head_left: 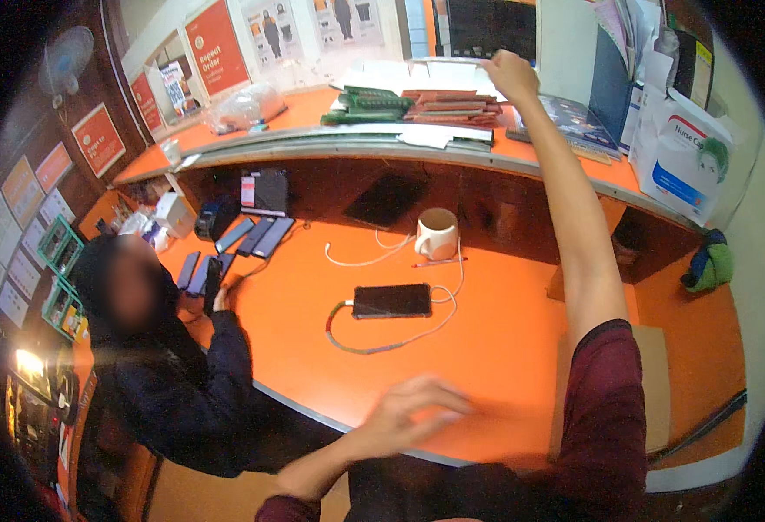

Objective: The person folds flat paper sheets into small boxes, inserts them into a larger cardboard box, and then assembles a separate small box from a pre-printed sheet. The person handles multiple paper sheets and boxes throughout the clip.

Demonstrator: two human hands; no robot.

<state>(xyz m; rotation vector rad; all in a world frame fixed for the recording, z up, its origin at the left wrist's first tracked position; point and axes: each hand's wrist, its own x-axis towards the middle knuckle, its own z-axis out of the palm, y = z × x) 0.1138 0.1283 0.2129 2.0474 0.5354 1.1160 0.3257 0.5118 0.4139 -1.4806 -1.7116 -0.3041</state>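
My right hand (513, 78) reaches far up over the raised shelf, its fingers closed at the edge of some white papers (465, 74); what they pinch, if anything, I cannot make out. Just below and left of it lie a stack of reddish-brown packets (454, 109) and a stack of green packets (369, 104). My left hand (410, 414) hovers above the near edge of the orange desk (313, 348), holding nothing, fingers apart and slightly blurred. Farther in on the desk, a black phone (392, 301) lies flat, with a white cable (457, 291) looped around it.
A white mug (437, 235) stands behind the phone, beside a pen (440, 262). On the left, a person in dark clothing (165, 374) holds a phone near several others (273, 237). A white bag (687, 161) and upright folders (613, 78) crowd the shelf's right end.
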